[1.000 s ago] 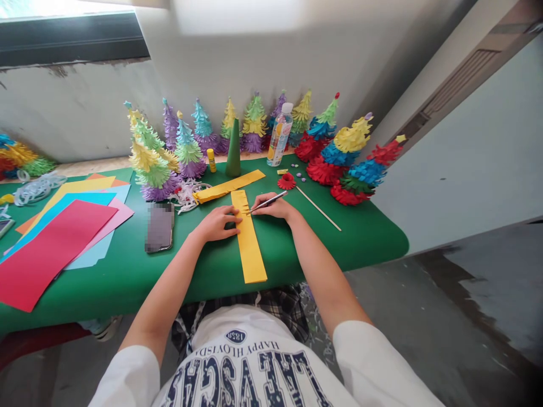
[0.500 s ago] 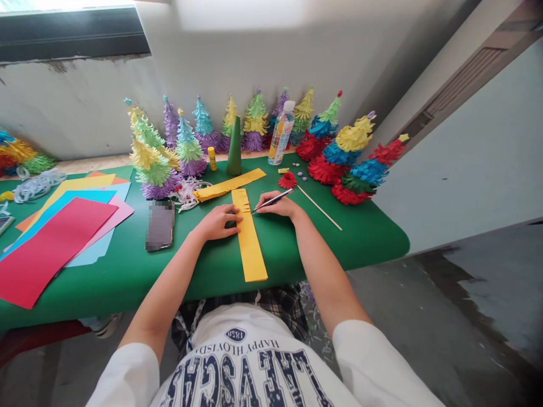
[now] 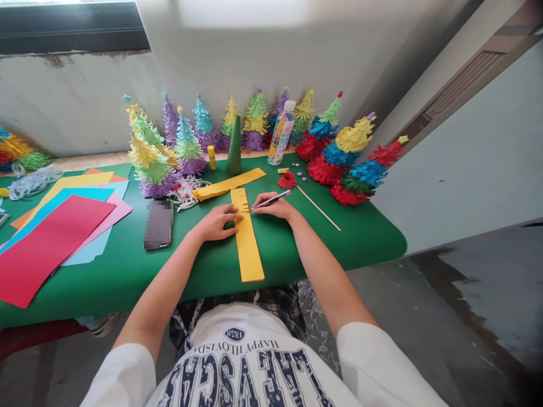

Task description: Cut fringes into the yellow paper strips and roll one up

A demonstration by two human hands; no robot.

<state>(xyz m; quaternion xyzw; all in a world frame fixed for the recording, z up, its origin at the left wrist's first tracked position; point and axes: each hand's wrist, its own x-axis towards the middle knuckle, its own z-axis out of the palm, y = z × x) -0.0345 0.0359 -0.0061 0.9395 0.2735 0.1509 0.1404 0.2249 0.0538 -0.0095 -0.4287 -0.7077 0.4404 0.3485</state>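
A folded yellow paper strip [image 3: 248, 249] lies lengthwise on the green table, with short slits along its right edge near the far end. My left hand [image 3: 218, 223] rests with fingers apart on the strip's left side, pressing it flat. In my right hand [image 3: 271, 206] is a slim pen-shaped craft knife [image 3: 280, 196], its tip at the strip's right edge by the slits. A second yellow strip [image 3: 231, 183], fringed along one edge, lies crosswise just beyond. Behind it stands a bare green paper cone [image 3: 235, 147].
Several fringed paper trees [image 3: 189, 147] line the back. A glue stick [image 3: 211, 157], bottle [image 3: 281, 133], red paper ring [image 3: 287, 180] and thin stick [image 3: 318, 208] lie around. At left are a phone [image 3: 158, 225], paper scraps [image 3: 189, 193] and coloured sheets [image 3: 63, 243].
The knife tip and my right hand have shifted very slightly left along with the whole view. My left hand stays on the strip.
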